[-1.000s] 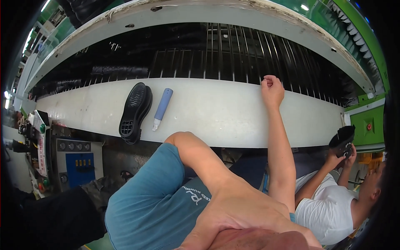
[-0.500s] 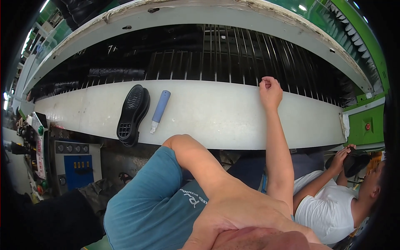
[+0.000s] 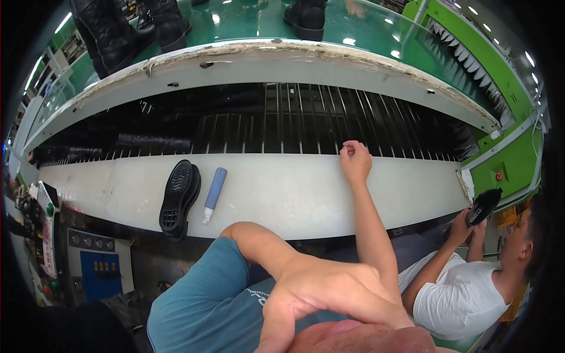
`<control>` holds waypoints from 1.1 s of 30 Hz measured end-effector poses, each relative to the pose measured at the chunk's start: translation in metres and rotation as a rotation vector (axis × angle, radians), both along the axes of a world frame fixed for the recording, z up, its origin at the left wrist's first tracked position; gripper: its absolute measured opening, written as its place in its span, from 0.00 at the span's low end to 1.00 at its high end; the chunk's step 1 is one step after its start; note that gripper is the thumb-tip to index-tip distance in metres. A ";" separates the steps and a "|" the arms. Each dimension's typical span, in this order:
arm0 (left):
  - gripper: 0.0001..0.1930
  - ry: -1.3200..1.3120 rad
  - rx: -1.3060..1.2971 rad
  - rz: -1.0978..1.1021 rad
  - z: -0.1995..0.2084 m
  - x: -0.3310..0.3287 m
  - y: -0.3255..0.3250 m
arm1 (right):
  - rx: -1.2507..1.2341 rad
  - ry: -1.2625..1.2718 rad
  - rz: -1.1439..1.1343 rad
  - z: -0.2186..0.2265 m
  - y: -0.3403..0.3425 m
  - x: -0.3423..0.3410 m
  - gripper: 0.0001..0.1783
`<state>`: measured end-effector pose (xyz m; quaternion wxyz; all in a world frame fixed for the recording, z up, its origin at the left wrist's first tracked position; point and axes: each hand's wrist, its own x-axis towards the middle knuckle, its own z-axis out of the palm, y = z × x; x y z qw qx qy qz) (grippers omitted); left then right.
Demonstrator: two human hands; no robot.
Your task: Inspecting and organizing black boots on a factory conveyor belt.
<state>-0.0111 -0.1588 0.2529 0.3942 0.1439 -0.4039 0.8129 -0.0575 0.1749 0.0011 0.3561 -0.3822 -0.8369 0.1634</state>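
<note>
While shelf [image 3: 282, 191] holds sole [image 3: 180, 197], RH [image 3: 356, 163] by bars [image 3: 280, 129].

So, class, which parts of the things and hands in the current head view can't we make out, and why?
All in the head view:
- Right hand: its curled fingers hide its inside, so I can't tell whether it holds anything small.
- Left hand: partly cut off by the lower edge.
- Black sole: its underside on the white board is hidden by the sole itself.
- Black boots: tops cut off by the upper edge.
</note>
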 end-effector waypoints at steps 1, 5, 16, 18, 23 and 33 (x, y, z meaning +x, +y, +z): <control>0.41 0.535 0.047 -0.001 0.004 -0.039 0.021 | 0.023 -0.008 -0.026 -0.003 0.005 0.010 0.06; 0.55 1.096 0.274 0.247 0.008 -0.074 0.042 | 0.032 -0.026 -0.028 0.000 0.001 0.010 0.07; 0.53 0.977 0.360 0.332 0.013 -0.079 0.061 | 0.018 -0.030 -0.033 0.003 0.000 0.005 0.05; 0.52 1.012 0.408 0.362 0.015 -0.084 0.064 | 0.022 -0.030 -0.032 0.005 0.000 0.006 0.05; 0.49 1.055 0.352 0.328 0.017 -0.081 0.061 | 0.012 -0.024 -0.044 0.007 0.001 0.011 0.05; 0.36 1.097 0.597 0.519 0.038 -0.092 0.085 | 0.014 -0.052 -0.053 0.016 -0.003 0.012 0.06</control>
